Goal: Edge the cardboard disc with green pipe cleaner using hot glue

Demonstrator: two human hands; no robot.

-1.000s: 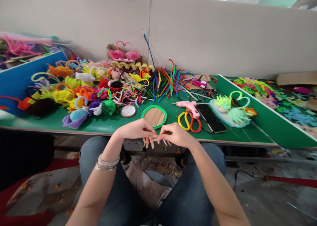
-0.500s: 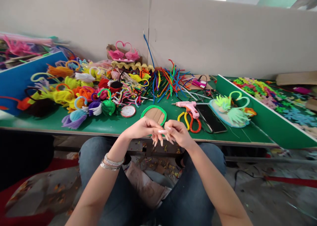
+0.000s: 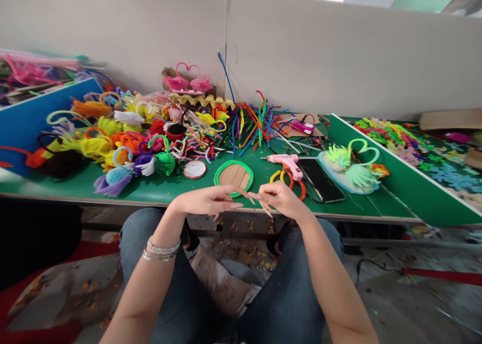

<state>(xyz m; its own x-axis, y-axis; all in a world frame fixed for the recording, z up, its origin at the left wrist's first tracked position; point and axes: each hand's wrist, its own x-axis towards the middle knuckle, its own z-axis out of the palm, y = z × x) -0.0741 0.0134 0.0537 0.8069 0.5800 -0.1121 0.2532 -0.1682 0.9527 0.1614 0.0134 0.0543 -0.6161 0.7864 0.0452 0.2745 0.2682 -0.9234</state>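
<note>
"Green tabletop (image 3: 181,191): what bounds it?"

"Blue divider (image 3: 22,130) left, green divider (image 3: 406,178) right; the near edge runs by the wrists."

"Hands?"

"Left hand (image 3: 205,201) open, fingers stretched; right hand (image 3: 280,199) pinched at the left's fingertip, holding what, I can't tell. Half a second ago, fingers were bunched; since then the left has drawn leftward."

"Cardboard disc (image 3: 233,176)?"

"Green-rimmed, flat, unmoved, just beyond the left fingers. Pink glue gun (image 3: 288,160) lies beyond the right."

"Any writing?"

"White label on the magenta box (image 3: 302,126), too small to read."
</note>
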